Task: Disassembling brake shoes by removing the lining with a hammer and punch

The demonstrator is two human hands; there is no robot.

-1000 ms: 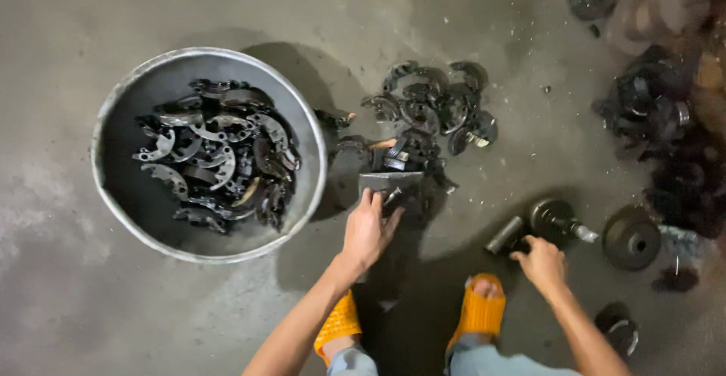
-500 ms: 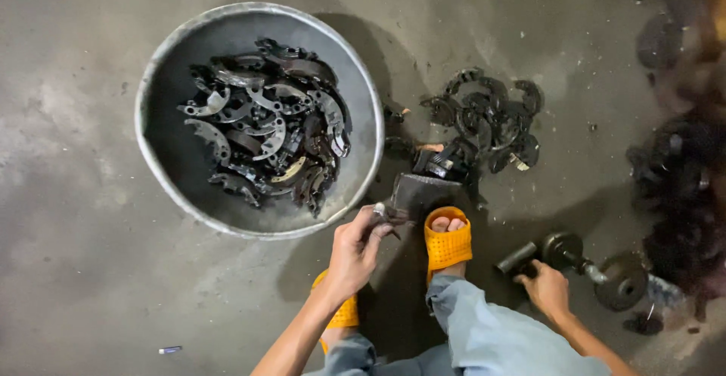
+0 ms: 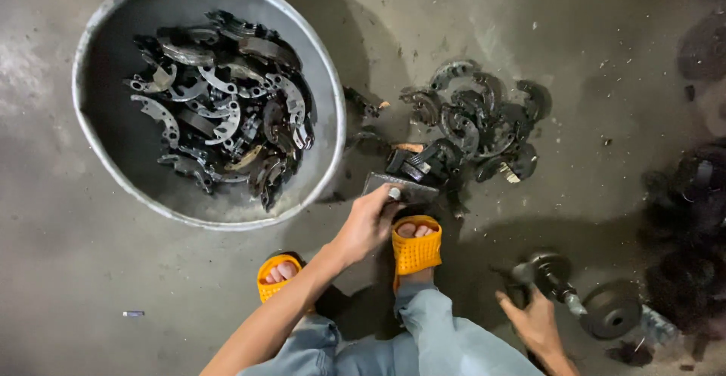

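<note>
My left hand (image 3: 368, 223) grips the near edge of a flat grey metal block (image 3: 404, 187) lying on the concrete floor, just in front of my orange sandals (image 3: 415, 246). My right hand (image 3: 534, 321) is low at the right, closed around the dark handle of an angle grinder (image 3: 546, 269) that rests on the floor. A loose pile of dark brake shoes (image 3: 484, 123) lies just beyond the block. A round grey metal basin (image 3: 333, 111) at the upper left holds several more brake shoes (image 3: 227, 104).
A dark round disc part (image 3: 611, 309) lies right of the grinder. Blurred black parts (image 3: 692, 217) are heaped along the right edge. A small stub (image 3: 133, 314) lies on the floor at the lower left.
My right foot has stepped forward to just behind the block. The left hand stays on the block and the right hand stays by the grinder. The view has moved closer.
</note>
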